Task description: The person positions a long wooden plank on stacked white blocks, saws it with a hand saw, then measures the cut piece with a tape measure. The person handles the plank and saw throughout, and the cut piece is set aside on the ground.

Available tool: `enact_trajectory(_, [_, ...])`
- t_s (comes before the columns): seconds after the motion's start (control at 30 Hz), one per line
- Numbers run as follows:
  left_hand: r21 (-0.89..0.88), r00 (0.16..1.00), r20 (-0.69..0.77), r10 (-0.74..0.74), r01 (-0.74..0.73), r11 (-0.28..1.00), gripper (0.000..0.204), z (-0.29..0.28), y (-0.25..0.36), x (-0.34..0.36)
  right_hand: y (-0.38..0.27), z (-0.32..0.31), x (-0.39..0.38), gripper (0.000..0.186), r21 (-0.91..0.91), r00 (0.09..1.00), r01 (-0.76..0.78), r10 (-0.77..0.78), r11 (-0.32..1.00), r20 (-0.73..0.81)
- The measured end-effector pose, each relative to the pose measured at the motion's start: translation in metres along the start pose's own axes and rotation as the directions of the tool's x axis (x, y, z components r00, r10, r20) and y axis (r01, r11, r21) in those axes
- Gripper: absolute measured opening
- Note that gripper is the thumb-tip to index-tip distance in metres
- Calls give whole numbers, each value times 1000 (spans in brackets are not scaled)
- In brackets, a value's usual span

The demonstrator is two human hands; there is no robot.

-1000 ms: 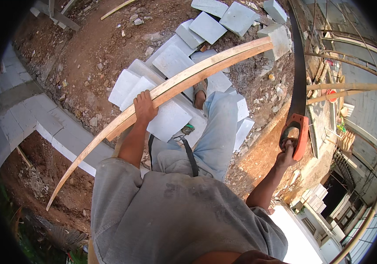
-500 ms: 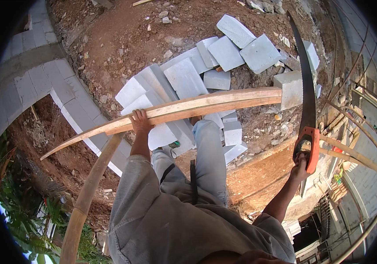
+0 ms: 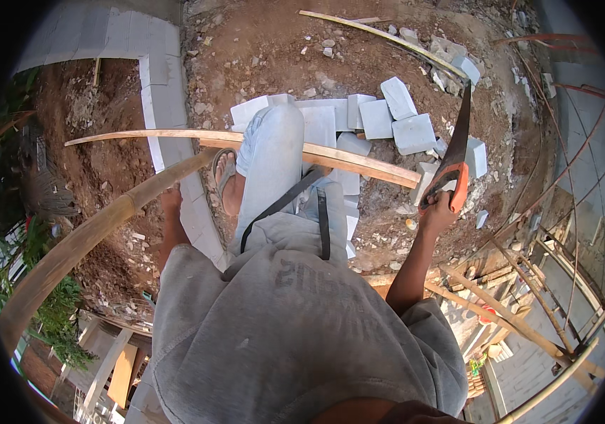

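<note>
My right hand point(image 3: 438, 212) is closed round the orange handle point(image 3: 460, 185) of a handsaw, its dark blade point(image 3: 458, 127) pointing up and away from me. To the left, my left hand point(image 3: 170, 196) is beside a bamboo pole point(image 3: 122, 207); its fingers are mostly hidden there, and I cannot tell whether they grip it. A long wooden beam point(image 3: 359, 164) crosses ahead of me, passing behind my bent leg. My sandalled foot point(image 3: 229, 185) shows just below the beam, near the pole's far end.
Pale blocks point(image 3: 376, 120) lie piled beyond the beam, on reddish soil with rubble. A low block wall point(image 3: 171, 106) runs along the left. At the far right a thin wood strip point(image 3: 387, 42) lies on the ground. Bamboo poles point(image 3: 507, 318) stand at the lower right.
My left hand has left the beam and moved down and left to the bamboo pole. One leg has lifted and bent in front of the beam. The saw stays in my right hand.
</note>
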State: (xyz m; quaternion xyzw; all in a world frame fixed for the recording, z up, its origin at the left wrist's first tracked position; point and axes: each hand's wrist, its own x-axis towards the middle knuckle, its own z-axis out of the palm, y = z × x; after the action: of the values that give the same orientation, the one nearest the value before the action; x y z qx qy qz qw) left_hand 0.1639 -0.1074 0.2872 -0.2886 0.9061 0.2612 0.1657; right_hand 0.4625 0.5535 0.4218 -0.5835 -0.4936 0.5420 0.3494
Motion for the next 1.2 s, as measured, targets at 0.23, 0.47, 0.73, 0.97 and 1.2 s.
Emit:
enact_trajectory(0.23, [285,837,336,-432,347,894,57,70,-7,-72,-30,3,-10,11,-193,991,128,-119,973,58])
enact_trajectory(0.47, [98,780,616,-106,57,994,43,217,103,-40,-36,-49,3,16,-542,968,251,-222,802,120])
enact_trajectory(0.73, [51,748,635,-194,209,977,35,224,166,-55,-94,111,91,23,-602,955,278,-150,748,254])
enact_trajectory(0.97, [113,736,608,-298,292,950,41,131,205,-11,-120,267,164,21,-480,926,307,-140,822,352])
enact_trajectory(1.2, [-292,971,240,-10,82,953,26,82,260,49,-115,267,175,30,-432,869,363,-132,826,477])
